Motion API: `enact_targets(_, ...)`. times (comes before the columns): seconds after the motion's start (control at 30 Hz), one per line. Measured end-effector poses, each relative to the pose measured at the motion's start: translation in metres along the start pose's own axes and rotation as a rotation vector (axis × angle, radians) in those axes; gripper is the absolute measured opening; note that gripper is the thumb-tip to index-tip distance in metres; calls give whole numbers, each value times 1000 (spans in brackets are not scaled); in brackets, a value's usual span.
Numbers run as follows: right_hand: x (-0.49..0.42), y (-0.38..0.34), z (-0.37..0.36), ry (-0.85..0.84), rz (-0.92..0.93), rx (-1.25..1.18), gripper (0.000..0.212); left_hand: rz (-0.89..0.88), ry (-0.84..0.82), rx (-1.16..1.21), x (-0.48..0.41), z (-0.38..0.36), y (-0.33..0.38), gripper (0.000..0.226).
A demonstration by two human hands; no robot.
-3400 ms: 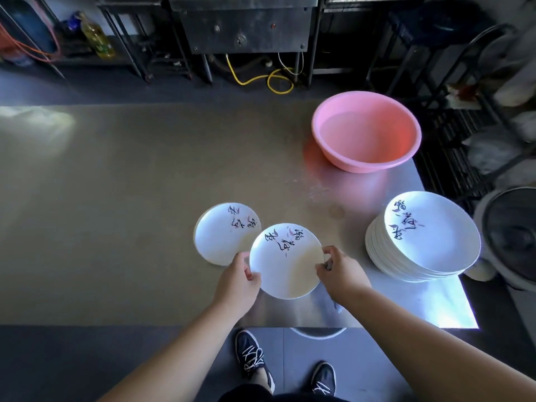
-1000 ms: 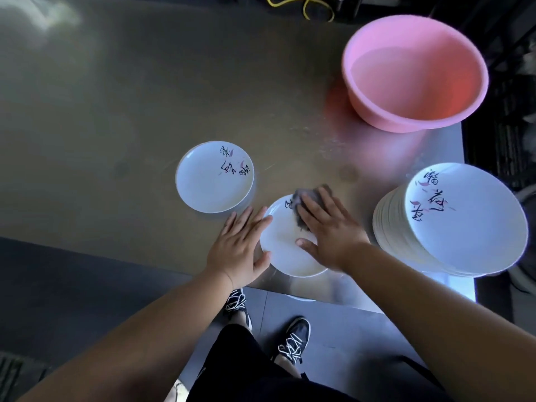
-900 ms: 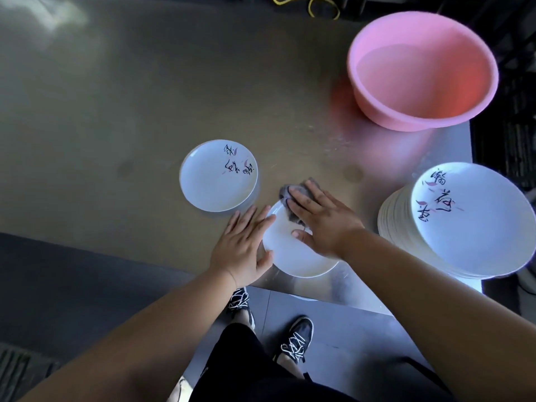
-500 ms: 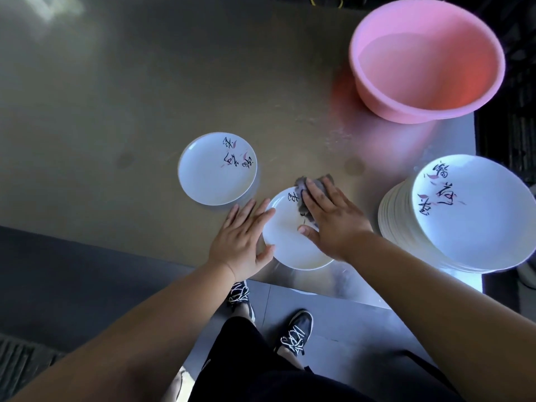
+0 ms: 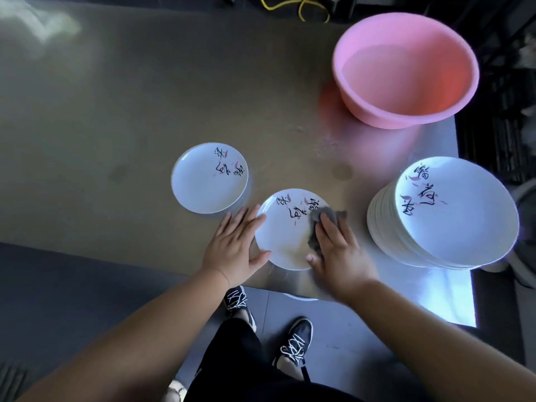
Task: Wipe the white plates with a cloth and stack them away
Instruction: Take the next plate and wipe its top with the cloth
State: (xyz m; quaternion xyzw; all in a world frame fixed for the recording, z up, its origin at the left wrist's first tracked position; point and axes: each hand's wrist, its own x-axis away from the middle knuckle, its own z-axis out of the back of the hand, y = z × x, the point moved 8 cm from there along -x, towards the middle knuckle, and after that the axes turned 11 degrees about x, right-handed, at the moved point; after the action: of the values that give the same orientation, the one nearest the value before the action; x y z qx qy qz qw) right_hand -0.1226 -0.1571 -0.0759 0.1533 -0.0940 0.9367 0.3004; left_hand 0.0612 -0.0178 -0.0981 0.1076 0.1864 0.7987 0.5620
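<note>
Head view: a white plate [image 5: 282, 239] with dark brush lettering lay flat near the front edge of the metal table [image 5: 116, 105]. Left hand [image 5: 232, 243] rested flat against its left rim, fingers straight and close together, thumb spread out toward the plate's near edge. Right hand [image 5: 340, 252] pressed a grey cloth [image 5: 314, 217] onto the plate's right part, fingers straight and together, nothing pinched. A second plate [image 5: 207, 179] lay just beside it, to the left and further back. A tall stack of plates [image 5: 464, 224] stood at the right, near the table's edge. A pink basin [image 5: 377, 111] sat behind that stack.
</note>
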Motion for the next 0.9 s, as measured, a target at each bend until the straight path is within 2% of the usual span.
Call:
enact_targets(0.1,35,-15,-17,-6,-13,-54,91,14,-11,2,0,-2,-1,81)
enact_targets(0.33,-34,7,7,35,-29,-22,78,16,1,32,0,-2,-3,83)
enact_targets(0.47,21,-19,-5,19,-67,-122,90,50,42,101,3,-1,2,83)
enact_targets(0.57,29,-23,-7,-45,-28,-140,92,-46,49,104,11,0,17,68)
enact_targets(0.67,-16,-1,14,0,-12,-112,73,-158,85,165,9,5,20,41)
enact_targets(0.73,-37,8,17,-11,-10,-101,67,-164,130,167,5,5,17,32)
enact_targets(0.8,-31,3,12,-5,-70,-145,70,-125,157,169,4,7,17,31)
enact_targets(0.9,12,-28,-2,-34,-118,-164,86,-99,184,174,6,12,18,33)
